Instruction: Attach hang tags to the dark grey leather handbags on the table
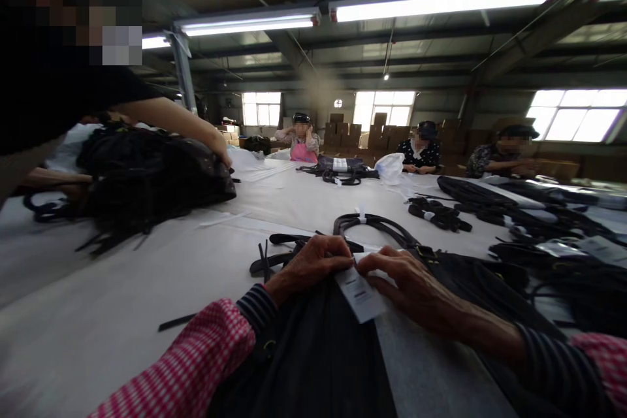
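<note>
The small white paper tag with dark print (361,297) lies by the top end of a long black cloth bag (318,346), which is on the wide table with a white cover (122,320), right in front of the person. The left hand (311,262) has its thumb and first finger close together at the top edge of the tag. The right hand (414,284) is bent, with its fingertips at that same edge from the other side. I cannot tell if either one is pinching the tag or some thin bit next to it, since the fingers hide that spot. The tag is thin, so a hard tug could rip it near the top, or it could slip and drop if the grip is weak. It sits at a slant, and the right thumb is close to it, so a push there might crease it. The loose black straps (289,249) lie just past the left hand and could snag on a finger or get pulled along. A grey-white flat sheet (426,366) lies beside the bag, under the right arm, so the arm could rub it and make it slide or wrinkle. Black on black is hard to see, so a strap could get caught by mistake.
</note>
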`<state>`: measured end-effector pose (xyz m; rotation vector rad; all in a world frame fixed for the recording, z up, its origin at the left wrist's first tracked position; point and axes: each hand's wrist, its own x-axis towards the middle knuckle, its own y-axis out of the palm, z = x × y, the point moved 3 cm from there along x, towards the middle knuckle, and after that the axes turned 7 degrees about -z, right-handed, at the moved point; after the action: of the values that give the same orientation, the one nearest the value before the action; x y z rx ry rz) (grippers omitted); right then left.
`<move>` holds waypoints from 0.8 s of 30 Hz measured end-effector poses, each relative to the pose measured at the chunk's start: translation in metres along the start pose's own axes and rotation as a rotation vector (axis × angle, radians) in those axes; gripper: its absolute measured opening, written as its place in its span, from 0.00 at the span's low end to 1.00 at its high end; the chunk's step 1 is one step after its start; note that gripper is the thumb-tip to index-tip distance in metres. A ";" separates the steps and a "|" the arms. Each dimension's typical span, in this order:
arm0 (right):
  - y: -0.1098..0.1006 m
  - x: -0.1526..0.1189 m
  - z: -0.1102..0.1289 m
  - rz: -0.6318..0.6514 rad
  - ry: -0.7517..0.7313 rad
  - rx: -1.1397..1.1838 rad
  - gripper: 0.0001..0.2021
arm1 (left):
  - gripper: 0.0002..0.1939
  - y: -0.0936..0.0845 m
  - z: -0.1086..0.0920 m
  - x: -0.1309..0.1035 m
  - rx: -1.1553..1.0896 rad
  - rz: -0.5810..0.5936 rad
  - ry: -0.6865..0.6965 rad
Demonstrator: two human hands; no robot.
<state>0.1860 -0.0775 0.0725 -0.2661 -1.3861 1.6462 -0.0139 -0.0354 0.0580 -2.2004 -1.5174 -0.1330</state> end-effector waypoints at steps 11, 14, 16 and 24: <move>0.004 0.030 0.048 0.112 -0.140 -0.321 0.07 | 0.06 -0.003 0.009 0.001 -0.031 0.020 -0.039; 0.012 0.032 0.047 0.180 -0.120 -0.374 0.10 | 0.08 -0.003 0.012 0.001 -0.023 0.014 -0.038; 0.016 0.036 0.047 0.192 -0.113 -0.407 0.11 | 0.09 -0.003 0.013 0.001 -0.031 0.015 -0.032; 0.029 0.049 0.053 0.229 -0.082 -0.473 0.09 | 0.12 -0.005 0.020 0.005 -0.110 -0.110 -0.065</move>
<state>0.1096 -0.0739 0.0844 -0.6568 -1.8568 1.5005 -0.0198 -0.0217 0.0436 -2.2255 -1.7051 -0.1863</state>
